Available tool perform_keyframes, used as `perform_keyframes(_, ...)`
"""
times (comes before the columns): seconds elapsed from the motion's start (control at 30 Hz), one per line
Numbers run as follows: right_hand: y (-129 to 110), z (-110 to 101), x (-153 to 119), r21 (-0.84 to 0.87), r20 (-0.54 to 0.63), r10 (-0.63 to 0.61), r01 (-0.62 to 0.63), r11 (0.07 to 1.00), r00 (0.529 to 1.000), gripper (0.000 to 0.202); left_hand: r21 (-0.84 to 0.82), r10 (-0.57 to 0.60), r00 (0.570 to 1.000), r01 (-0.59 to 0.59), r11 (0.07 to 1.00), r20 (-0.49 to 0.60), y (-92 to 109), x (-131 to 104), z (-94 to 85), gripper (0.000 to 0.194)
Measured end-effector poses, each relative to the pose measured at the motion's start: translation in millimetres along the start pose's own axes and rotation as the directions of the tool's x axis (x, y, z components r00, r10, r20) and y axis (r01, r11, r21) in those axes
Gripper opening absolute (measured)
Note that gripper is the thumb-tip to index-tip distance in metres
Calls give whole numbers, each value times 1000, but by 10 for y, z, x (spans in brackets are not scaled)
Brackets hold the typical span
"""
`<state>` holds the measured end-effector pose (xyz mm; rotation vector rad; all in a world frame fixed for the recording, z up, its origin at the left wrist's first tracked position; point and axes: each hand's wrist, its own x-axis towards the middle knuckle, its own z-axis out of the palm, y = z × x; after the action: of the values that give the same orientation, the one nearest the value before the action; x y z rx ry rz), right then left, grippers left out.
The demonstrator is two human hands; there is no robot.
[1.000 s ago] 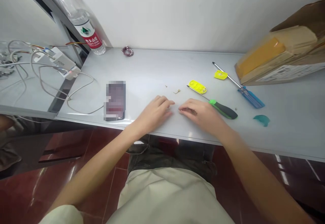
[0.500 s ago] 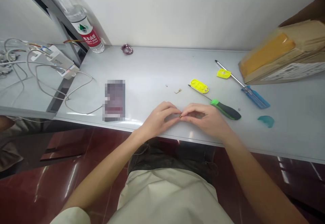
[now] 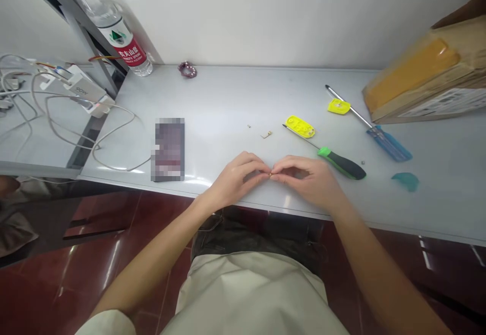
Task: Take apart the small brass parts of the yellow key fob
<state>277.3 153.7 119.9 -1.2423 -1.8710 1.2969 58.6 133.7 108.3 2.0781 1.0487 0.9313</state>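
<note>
My left hand (image 3: 245, 178) and my right hand (image 3: 304, 178) meet near the front edge of the table (image 3: 220, 102). Thumb and forefinger of each are pinched on a tiny brass-coloured piece (image 3: 271, 174), mostly hidden by the fingertips. Just beyond them lies a small bent brass part (image 3: 267, 134), with a tiny metal bit (image 3: 249, 126) to its left. A screwdriver with a green and black handle (image 3: 343, 164) rests right of my right hand, its shaft beside a yellow plastic shell (image 3: 300, 126).
A blue-handled screwdriver (image 3: 389, 143) lies at the right, a second yellow shell (image 3: 338, 106) by its shaft. Near it are a teal piece (image 3: 406, 180) and a cardboard box (image 3: 429, 82). To the left are a phone (image 3: 169, 149), cables, a water bottle (image 3: 127, 46) and a beaded bracelet (image 3: 187, 70).
The camera view has shifted slightly, so the things at the sides sit a little further outward. Both hands keep their pinch at nearly the same place.
</note>
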Motion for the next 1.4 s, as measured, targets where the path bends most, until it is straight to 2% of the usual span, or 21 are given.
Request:
perform_keyframes(0.3, 14, 1, 1, 13, -3, -43, 43, 999, 999, 19, 24, 2, 1000, -1, 1000, -11, 20, -5, 12, 16)
perform_keyframes(0.37, 9, -7, 2, -10, -11, -58, 58, 998, 998, 19, 73, -13, 998, 18, 997, -61, 22, -7, -19, 18)
perform_keyframes(0.47, -10, -39, 10, -98, 11, -102, 103, 990, 995, 18, 231, -81, 987, 112, 966, -139, -7, 9, -134, 18)
perform_keyframes(0.53, -19, -67, 21, -156, 22, -135, 137, 978, 991, 18, 320, -127, 989, 145, 936, -77, -37, 43, -234, 18)
perform_keyframes(0.63, -3, -96, 34, -200, 2, -160, 157, 967, 987, 17, 371, -193, 976, 145, 917, 97, -53, 121, -354, 15)
perform_keyframes(0.73, 43, -91, 29, -183, -34, -166, 157, 971, 986, 18, 399, -223, 956, 132, 907, 192, -19, 177, -367, 20)
perform_keyframes(0.83, 86, -69, 13, -129, -85, -148, 137, 982, 985, 19, 463, -173, 971, 77, 883, 168, 32, 152, -269, 24)
perform_keyframes(0.93, 107, -55, 3, -105, -103, -129, 118, 987, 986, 20, 548, -45, 995, -13, 836, 93, 77, 31, -140, 28)
perform_keyframes(1.0, 114, -53, 2, -97, -104, -125, 115, 989, 987, 22, 590, 34, 991, -105, 800, 130, 109, -85, -84, 33)
perform_keyframes(1.07, 121, -53, 4, -91, -105, -127, 118, 989, 986, 22, 622, 49, 983, -149, 769, 175, 142, -210, -67, 41)
perform_keyframes(1.2, 127, -55, 10, -79, -107, -126, 118, 990, 986, 21, 593, 82, 968, -212, 777, 239, 190, -438, -106, 53)
perform_keyframes(1.27, 125, -56, 13, -80, -112, -130, 121, 989, 985, 21, 561, 121, 962, -244, 791, 246, 187, -527, -126, 54)
perform_keyframes(1.4, 118, -54, 17, -93, -114, -145, 135, 987, 983, 19, 508, 250, 953, -302, 807, 169, 142, -653, -106, 44)
